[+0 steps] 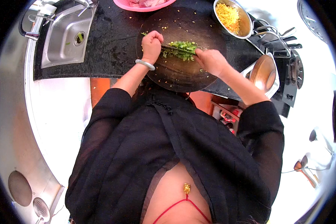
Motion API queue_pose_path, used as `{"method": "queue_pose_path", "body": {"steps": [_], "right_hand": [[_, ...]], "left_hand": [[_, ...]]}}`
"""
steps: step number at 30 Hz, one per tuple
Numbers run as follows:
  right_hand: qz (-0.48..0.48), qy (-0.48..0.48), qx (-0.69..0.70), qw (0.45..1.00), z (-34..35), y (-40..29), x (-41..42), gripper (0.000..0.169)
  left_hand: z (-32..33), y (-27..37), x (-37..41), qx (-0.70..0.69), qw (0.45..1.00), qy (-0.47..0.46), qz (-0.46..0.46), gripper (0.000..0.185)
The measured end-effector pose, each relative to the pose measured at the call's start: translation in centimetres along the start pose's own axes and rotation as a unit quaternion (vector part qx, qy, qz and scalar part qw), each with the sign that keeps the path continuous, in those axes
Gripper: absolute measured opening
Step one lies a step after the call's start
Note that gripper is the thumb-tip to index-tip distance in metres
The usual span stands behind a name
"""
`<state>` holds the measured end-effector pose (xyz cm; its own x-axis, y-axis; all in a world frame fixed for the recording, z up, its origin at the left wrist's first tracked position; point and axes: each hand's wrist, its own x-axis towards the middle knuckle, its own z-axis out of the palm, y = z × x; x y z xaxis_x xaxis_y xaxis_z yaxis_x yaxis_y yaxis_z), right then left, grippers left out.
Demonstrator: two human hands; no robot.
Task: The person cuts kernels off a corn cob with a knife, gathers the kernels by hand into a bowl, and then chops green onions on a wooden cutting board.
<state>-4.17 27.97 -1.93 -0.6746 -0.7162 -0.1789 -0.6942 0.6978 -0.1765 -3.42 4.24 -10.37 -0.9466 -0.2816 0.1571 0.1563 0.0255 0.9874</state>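
Note:
Chopped green scallions [184,46] lie in a small heap on a large, dark round chopping board [182,75]. A dark knife blade [177,50] runs through the heap, seen nearly edge-on. My right hand [211,61] grips the knife at its right end, the handle mostly hidden by the fingers. At the blade's left end is my left hand [152,46], its fingers curled over; whether it holds the blade's tip or only rests beside it cannot be told. Small pale bits are scattered over the board.
A pink basket [145,9] of raw meat stands beyond the board. Upper right is a metal bowl [247,21] with chopped yellow food, near a rack [274,42] of utensils. A brown bowl [264,72] sits in a white tray at right. A steel sink [64,47] lies left.

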Motion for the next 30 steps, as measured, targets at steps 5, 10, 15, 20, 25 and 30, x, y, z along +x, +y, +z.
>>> {"method": "queue_pose_path", "body": {"steps": [5,10,15,20,25,30], "right_hand": [[0.009,0.004,0.011,1.000,1.5,1.0,-0.9,0.023],[-0.026,0.052,0.007,0.998,-2.3,1.3,1.8,0.025],[0.005,0.039,-0.001,0.999,0.5,2.7,1.1,0.025],[-0.034,0.048,-0.021,0.998,0.4,2.8,1.7,0.025],[0.000,0.023,-0.018,1.000,0.6,0.6,1.0,0.025],[-0.023,0.037,0.003,0.999,0.4,1.4,1.5,0.027]], "left_hand": [[0.5,0.9,-0.6,0.046,0.998,-0.035,0.027,0.017],[0.3,1.1,3.4,-0.037,0.999,-0.004,-0.030,0.019],[1.8,0.2,2.1,0.059,0.997,-0.007,0.039,0.017],[1.1,0.0,2.5,0.047,0.999,0.011,0.025,0.018],[0.0,-0.5,2.0,0.033,0.999,0.032,0.025,0.017],[0.1,-0.1,1.9,0.025,0.999,0.013,0.033,0.017]]}}
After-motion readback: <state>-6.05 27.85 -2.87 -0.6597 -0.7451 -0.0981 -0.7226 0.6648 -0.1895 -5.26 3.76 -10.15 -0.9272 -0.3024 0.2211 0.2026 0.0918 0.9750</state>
